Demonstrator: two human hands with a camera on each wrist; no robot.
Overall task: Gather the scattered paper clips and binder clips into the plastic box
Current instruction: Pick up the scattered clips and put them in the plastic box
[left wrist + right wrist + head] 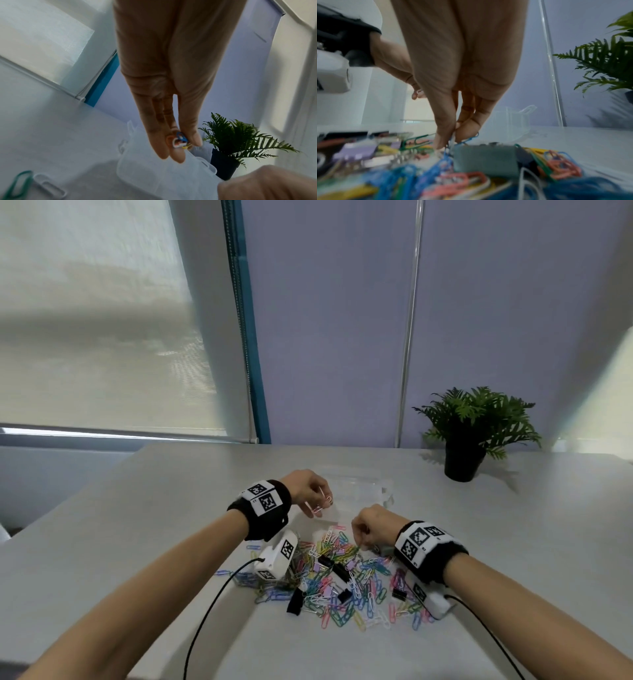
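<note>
Clear plastic forms the box (pixel 356 491), which sits open on the pale grey worktop (pixel 171 508) just beyond a heap of coloured paper clips (pixel 342 583) with several black binder clips (pixel 344 596) mixed in. From the head camera, the left hand (pixel 308 487) hangs over the near left edge of the box, fingers curled down around a few clips. The right hand (pixel 373 529) reaches into the far edge of the heap, fingers bent downward. Both wrists wear black bands with white marker blocks. A potted fern (pixel 476 426) stands at the far right of the worktop, well apart from the heap.

On the left wrist camera, the left hand's fingers (pixel 161 142) and thumb pinch a small bunch of clips (pixel 180 139), blue, white and yellow, directly above the box (pixel 142 173). A green and a white clip (pixel 49 188) lie on the worktop at lower left.

On the right wrist camera, the right hand's fingertips (pixel 467 129) close together on a blue paper clip (pixel 469 139) at the top of the heap, beside a grey-green binder clip (pixel 486 161). The box (pixel 510 119) stands behind, and the left hand (pixel 397 67) hangs at upper left.
</note>
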